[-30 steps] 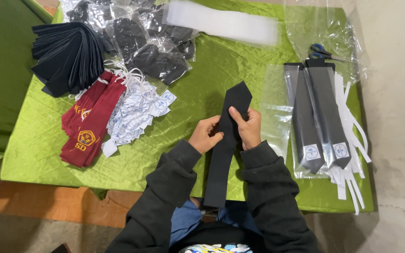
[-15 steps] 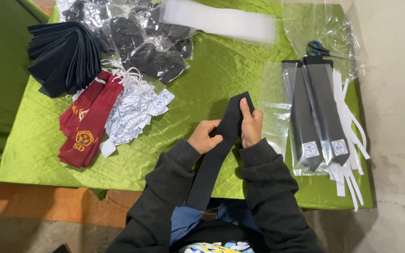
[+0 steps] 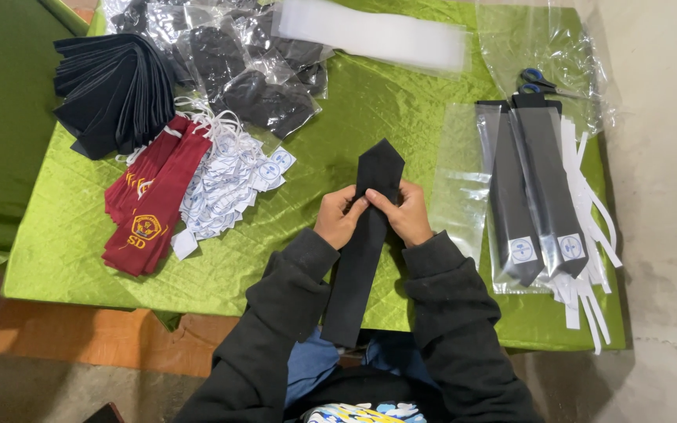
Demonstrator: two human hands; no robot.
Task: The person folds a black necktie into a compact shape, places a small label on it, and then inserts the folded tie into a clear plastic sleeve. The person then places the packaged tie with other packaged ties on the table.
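Note:
A black necktie (image 3: 360, 258) lies lengthwise over the green tablecloth (image 3: 276, 258), its pointed tip away from me and its tail hanging off the near edge toward my lap. My left hand (image 3: 340, 218) pinches its left edge just below the tip. My right hand (image 3: 403, 211) grips the right edge at the same height. Both arms wear dark sleeves.
A fanned stack of black ties (image 3: 111, 90) and maroon ties (image 3: 150, 211) lie at the left, beside white tags (image 3: 229, 184). Bagged dark items (image 3: 252, 63) sit at the back. Packed ties in clear sleeves (image 3: 538, 196), white strips (image 3: 589, 235) and scissors (image 3: 538, 81) are at the right.
The tie was tilted and lifted off the cloth half a second ago; now it lies straight and flat with its tip pointing away, both hands back on its sides.

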